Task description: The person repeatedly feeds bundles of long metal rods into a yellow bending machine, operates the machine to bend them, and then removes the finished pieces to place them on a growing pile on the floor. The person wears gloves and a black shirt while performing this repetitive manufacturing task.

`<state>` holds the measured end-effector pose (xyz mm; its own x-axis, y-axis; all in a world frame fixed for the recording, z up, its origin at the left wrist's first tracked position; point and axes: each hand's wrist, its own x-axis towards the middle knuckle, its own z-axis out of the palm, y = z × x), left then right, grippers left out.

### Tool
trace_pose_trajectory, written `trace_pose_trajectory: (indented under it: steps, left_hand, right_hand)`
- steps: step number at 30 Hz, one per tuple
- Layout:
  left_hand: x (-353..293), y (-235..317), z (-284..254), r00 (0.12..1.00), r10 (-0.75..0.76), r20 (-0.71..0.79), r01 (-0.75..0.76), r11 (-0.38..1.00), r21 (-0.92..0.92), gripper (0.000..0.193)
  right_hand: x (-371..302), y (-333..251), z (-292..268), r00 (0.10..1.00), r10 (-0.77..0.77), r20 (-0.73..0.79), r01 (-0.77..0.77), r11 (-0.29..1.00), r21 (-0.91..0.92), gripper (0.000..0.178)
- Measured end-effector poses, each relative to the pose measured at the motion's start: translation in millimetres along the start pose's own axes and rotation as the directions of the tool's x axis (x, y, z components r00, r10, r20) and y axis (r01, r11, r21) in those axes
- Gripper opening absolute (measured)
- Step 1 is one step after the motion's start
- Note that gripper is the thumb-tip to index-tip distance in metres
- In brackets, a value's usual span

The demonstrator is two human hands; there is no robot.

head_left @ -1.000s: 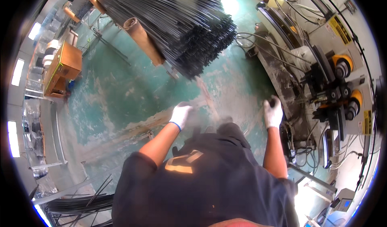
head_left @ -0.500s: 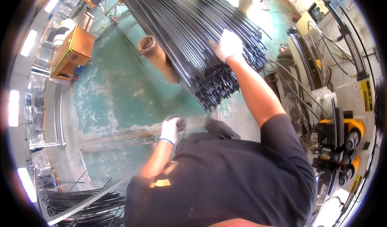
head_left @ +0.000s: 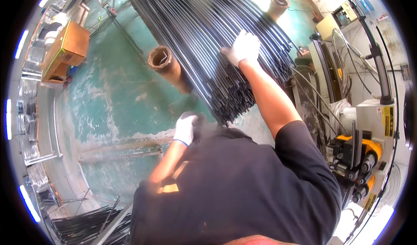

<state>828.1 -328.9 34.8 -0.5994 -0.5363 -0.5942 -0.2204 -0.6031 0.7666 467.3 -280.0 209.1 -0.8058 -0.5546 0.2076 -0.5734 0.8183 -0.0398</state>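
A wide stack of long, thin, shiny black rods (head_left: 195, 32) stretches away from me, its near ends bunched and uneven. My right hand (head_left: 244, 48), in a white glove, rests on top of the stack close to these ends. Its thumb points left, apart from the other fingers, and no rod is lifted in it. My left hand (head_left: 186, 128), gloved in white with a blue cuff edge, hangs low in front of my body, apart from the stack. Its fingers are blurred against a dark patch, so whether it holds anything is unclear.
A brown cardboard tube (head_left: 167, 66) stands against the stack's left side, another tube (head_left: 277, 8) at its far right. Machinery with orange parts (head_left: 367, 151) lines the right. A wooden cabinet (head_left: 69, 49) stands left; more black rods (head_left: 91, 227) lie at lower left.
My right hand has shifted slightly left and nearer along the rods. My left hand has risen a little, and the whole view has turned somewhat.
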Motion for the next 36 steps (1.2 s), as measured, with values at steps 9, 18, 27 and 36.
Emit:
trace_pose_trajectory:
  steps: [9,18,27,36]
  left_hand:
    - [18,109,22,0.996,-0.063,0.069,0.066,0.997,-0.042,0.025]
    - [9,100,-15,0.989,-0.131,0.068,0.142,0.969,-0.202,0.025]
    - [-2,107,-46,0.997,-0.075,-0.029,0.061,0.941,-0.332,0.020]
    - [-15,131,-23,0.996,0.016,0.088,-0.003,0.988,-0.153,0.023]
  right_hand:
    - [6,-23,-14,0.987,-0.089,0.136,0.089,0.996,0.009,0.042]
    - [8,-31,-13,0.962,-0.090,0.258,0.076,0.995,0.064,0.030]
    - [24,-18,-26,0.849,-0.144,0.508,-0.060,0.930,0.364,0.030]
    - [4,-15,-32,0.708,-0.367,0.603,-0.558,0.232,0.797,0.029]
